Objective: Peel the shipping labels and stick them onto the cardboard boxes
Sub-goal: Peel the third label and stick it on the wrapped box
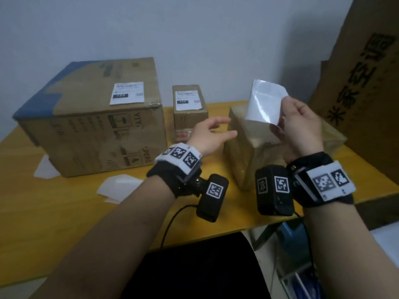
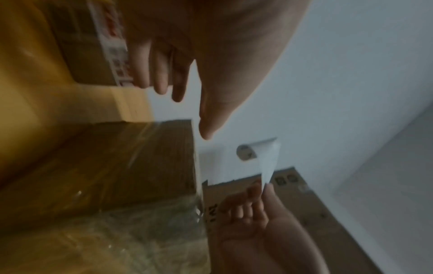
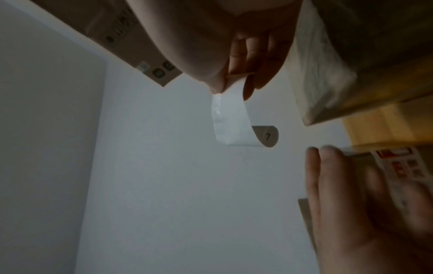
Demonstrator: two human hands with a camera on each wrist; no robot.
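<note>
Only the right wrist view shows the label (image 3: 230, 120) curling, pinched by right hand (image 3: 234, 46) fingers; left hand (image 1: 210, 134) spread.

Brown boxes (image 1: 92, 126); white labels (image 1: 127, 93); yellow table (image 1: 54, 212).

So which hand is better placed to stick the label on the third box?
Right hand: it already pinches the label above the unlabelled box. Left hand is open, holding nothing.

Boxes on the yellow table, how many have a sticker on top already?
2: the big cardboard box on the left and the small cardboard box in the middle. The plastic-wrapped box has none showing; the right hand holds a label above it.
</note>
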